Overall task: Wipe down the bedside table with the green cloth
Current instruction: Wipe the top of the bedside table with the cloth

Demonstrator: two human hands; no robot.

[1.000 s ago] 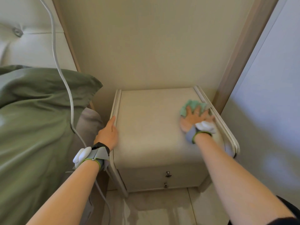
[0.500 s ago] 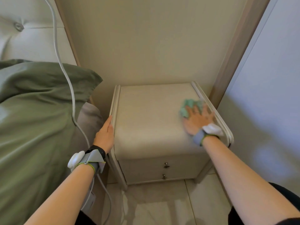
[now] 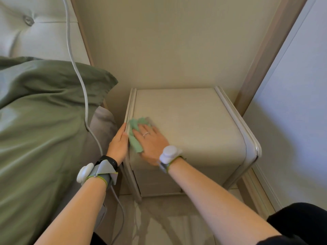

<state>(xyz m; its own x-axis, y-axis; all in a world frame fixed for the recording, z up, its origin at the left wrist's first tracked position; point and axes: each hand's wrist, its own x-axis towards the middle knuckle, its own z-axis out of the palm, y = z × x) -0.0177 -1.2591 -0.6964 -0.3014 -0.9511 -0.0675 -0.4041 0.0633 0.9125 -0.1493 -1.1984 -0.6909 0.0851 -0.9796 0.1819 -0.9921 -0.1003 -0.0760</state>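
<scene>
The right hand (image 3: 152,141) lies flat, fingers straight and spread, pressing the crumpled green cloth (image 3: 135,145) onto the top of the cream, round-edged bedside table (image 3: 194,121), at its left rim. The left hand (image 3: 118,145), fingers straight, rests against the table's left side and holds nothing.

I'm looking into a bedroom. A bed (image 3: 102,124) under a rumpled green duvet (image 3: 44,121) lies at left against a cream button-tufted headboard (image 3: 40,38). A pale bedside table (image 3: 194,121) stands just beside it in a panelled corner, above glossy floor tiles (image 3: 159,227).
</scene>
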